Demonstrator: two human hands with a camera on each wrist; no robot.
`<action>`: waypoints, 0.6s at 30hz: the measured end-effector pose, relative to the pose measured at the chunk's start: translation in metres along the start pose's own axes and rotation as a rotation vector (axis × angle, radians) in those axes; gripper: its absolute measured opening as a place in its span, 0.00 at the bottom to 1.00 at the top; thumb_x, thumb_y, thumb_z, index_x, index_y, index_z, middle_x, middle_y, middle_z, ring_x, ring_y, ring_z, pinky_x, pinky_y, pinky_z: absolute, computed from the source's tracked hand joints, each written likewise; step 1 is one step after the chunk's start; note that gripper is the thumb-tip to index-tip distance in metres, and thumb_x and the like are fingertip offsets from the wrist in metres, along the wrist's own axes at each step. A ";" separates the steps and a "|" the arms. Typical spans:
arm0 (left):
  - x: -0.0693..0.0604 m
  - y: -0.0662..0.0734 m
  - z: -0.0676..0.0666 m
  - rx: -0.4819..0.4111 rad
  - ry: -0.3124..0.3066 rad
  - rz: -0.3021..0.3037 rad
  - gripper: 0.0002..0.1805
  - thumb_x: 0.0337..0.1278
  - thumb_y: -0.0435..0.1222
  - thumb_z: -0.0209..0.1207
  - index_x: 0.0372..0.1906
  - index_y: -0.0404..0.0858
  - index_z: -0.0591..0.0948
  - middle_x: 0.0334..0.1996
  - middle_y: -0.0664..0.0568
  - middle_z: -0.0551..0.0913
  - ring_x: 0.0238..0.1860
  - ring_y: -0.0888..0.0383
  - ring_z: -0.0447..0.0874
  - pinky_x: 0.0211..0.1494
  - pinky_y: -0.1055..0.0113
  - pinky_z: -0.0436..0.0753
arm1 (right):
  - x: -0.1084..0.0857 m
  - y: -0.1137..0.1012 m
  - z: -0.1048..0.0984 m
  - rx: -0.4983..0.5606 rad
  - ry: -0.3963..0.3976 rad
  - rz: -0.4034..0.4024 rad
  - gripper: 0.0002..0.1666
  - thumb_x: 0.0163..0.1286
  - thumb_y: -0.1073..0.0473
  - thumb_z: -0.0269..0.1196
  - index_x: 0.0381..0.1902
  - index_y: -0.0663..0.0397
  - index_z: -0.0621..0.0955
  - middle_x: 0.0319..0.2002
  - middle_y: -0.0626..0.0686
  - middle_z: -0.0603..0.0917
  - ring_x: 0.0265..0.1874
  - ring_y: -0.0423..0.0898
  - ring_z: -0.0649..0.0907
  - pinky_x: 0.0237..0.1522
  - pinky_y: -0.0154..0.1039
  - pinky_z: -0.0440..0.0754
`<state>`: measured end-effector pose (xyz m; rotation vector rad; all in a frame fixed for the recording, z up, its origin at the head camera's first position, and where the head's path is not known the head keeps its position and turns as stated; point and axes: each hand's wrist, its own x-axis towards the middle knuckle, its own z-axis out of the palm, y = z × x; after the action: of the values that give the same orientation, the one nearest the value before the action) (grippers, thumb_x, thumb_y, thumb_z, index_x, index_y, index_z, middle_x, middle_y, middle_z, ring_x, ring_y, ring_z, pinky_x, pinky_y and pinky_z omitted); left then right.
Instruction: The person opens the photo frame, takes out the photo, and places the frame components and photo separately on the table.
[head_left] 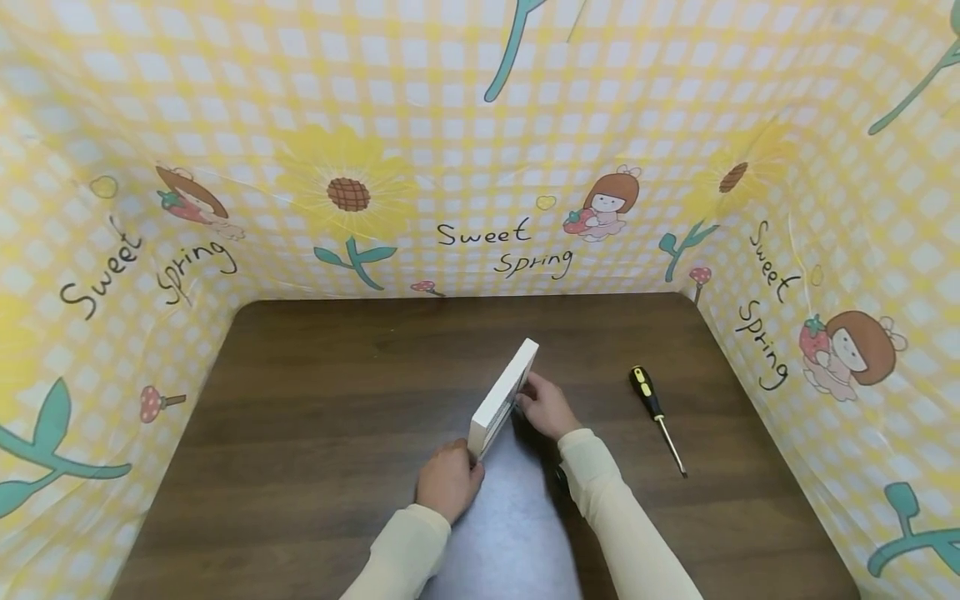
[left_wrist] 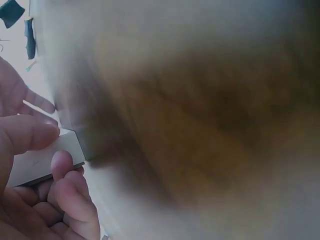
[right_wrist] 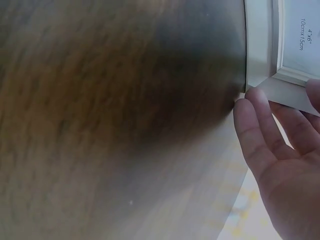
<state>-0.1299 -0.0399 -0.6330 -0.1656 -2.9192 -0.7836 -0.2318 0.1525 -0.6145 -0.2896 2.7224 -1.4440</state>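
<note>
Slanting over the tabletop (head_left: 322, 433) in the head view, the frame (head_left: 504, 386) looks light and stiff between left hand (head_left: 450, 481) and right hand (head_left: 550, 406). Left wrist view: fingers (left_wrist: 62, 164) pinch one end; right wrist view: fingers grasp the border (right_wrist: 260, 50), sparing a likely fragile panel (right_wrist: 301, 35).

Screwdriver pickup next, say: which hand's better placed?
Probably the right hand: it's nearer the screwdriver, which lies out on that side. The left hand is farther off, at the picture frame's near end. Both hold the frame, so the right must let go first.
</note>
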 end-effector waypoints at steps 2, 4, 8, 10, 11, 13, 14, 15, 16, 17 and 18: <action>0.001 -0.003 -0.001 0.000 -0.001 -0.007 0.07 0.49 0.36 0.68 0.27 0.38 0.81 0.23 0.49 0.81 0.27 0.48 0.82 0.28 0.53 0.79 | -0.001 0.000 0.000 -0.001 -0.004 0.001 0.08 0.70 0.70 0.62 0.45 0.57 0.81 0.43 0.57 0.88 0.47 0.53 0.85 0.48 0.50 0.81; 0.002 -0.006 -0.001 -0.001 0.006 -0.010 0.07 0.48 0.36 0.68 0.26 0.38 0.81 0.22 0.50 0.80 0.25 0.48 0.81 0.27 0.53 0.78 | -0.003 0.000 -0.001 -0.002 -0.007 0.002 0.09 0.71 0.70 0.61 0.46 0.57 0.81 0.44 0.56 0.88 0.47 0.53 0.85 0.48 0.50 0.81; 0.006 -0.010 -0.004 -0.019 0.006 -0.034 0.07 0.50 0.36 0.67 0.26 0.38 0.80 0.21 0.51 0.79 0.21 0.52 0.78 0.24 0.54 0.76 | -0.007 -0.001 -0.003 -0.002 -0.009 0.008 0.10 0.72 0.69 0.61 0.49 0.57 0.81 0.45 0.57 0.88 0.47 0.53 0.85 0.48 0.50 0.81; 0.007 -0.012 -0.004 -0.031 0.002 -0.043 0.08 0.51 0.36 0.67 0.25 0.38 0.80 0.20 0.51 0.78 0.20 0.53 0.77 0.24 0.54 0.76 | -0.008 -0.002 -0.004 -0.010 -0.003 0.009 0.09 0.72 0.68 0.61 0.48 0.57 0.82 0.45 0.57 0.88 0.47 0.53 0.86 0.48 0.51 0.81; 0.008 -0.014 -0.004 -0.034 0.001 -0.049 0.08 0.51 0.36 0.67 0.25 0.38 0.79 0.20 0.51 0.78 0.19 0.53 0.76 0.24 0.54 0.75 | -0.009 -0.003 -0.004 -0.015 -0.001 0.012 0.09 0.72 0.68 0.61 0.48 0.57 0.82 0.44 0.57 0.88 0.47 0.53 0.86 0.48 0.51 0.81; 0.010 -0.016 -0.005 -0.034 -0.003 -0.061 0.09 0.52 0.37 0.68 0.25 0.38 0.79 0.20 0.52 0.78 0.19 0.54 0.75 0.23 0.55 0.75 | -0.011 -0.004 -0.004 -0.028 0.004 0.009 0.09 0.71 0.68 0.62 0.48 0.57 0.82 0.43 0.56 0.88 0.46 0.52 0.86 0.48 0.50 0.81; 0.011 -0.018 -0.005 -0.033 -0.002 -0.061 0.09 0.53 0.37 0.68 0.25 0.38 0.80 0.20 0.52 0.78 0.19 0.54 0.75 0.23 0.55 0.75 | -0.012 -0.004 -0.004 -0.032 0.006 0.012 0.09 0.71 0.67 0.62 0.48 0.57 0.82 0.43 0.56 0.88 0.45 0.52 0.86 0.48 0.50 0.82; 0.012 -0.019 -0.005 -0.032 -0.002 -0.064 0.10 0.53 0.37 0.68 0.26 0.38 0.80 0.20 0.52 0.78 0.19 0.55 0.75 0.23 0.55 0.74 | -0.012 -0.004 -0.004 -0.035 0.007 0.013 0.09 0.71 0.67 0.62 0.48 0.57 0.82 0.42 0.56 0.88 0.45 0.52 0.86 0.47 0.50 0.82; 0.013 -0.019 -0.005 -0.031 -0.003 -0.067 0.10 0.53 0.38 0.69 0.26 0.38 0.80 0.20 0.52 0.78 0.19 0.55 0.74 0.23 0.55 0.74 | -0.013 -0.004 -0.004 -0.037 0.006 0.011 0.09 0.71 0.67 0.62 0.48 0.57 0.81 0.42 0.56 0.88 0.44 0.52 0.86 0.47 0.50 0.82; 0.014 -0.020 -0.006 -0.029 -0.006 -0.067 0.10 0.53 0.38 0.69 0.26 0.38 0.80 0.20 0.52 0.78 0.19 0.55 0.74 0.23 0.56 0.74 | -0.014 -0.004 -0.004 -0.037 0.006 0.014 0.09 0.71 0.67 0.62 0.49 0.57 0.81 0.42 0.56 0.88 0.44 0.52 0.86 0.46 0.50 0.82; 0.014 -0.020 -0.007 -0.030 -0.008 -0.068 0.10 0.53 0.38 0.70 0.27 0.37 0.81 0.21 0.52 0.78 0.19 0.55 0.74 0.23 0.55 0.74 | -0.014 -0.004 -0.004 -0.038 0.007 0.009 0.10 0.71 0.67 0.62 0.49 0.57 0.81 0.42 0.56 0.88 0.44 0.52 0.86 0.46 0.49 0.82</action>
<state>-0.1459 -0.0591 -0.6349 -0.0723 -2.9352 -0.8394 -0.2179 0.1560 -0.6096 -0.2733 2.7552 -1.3957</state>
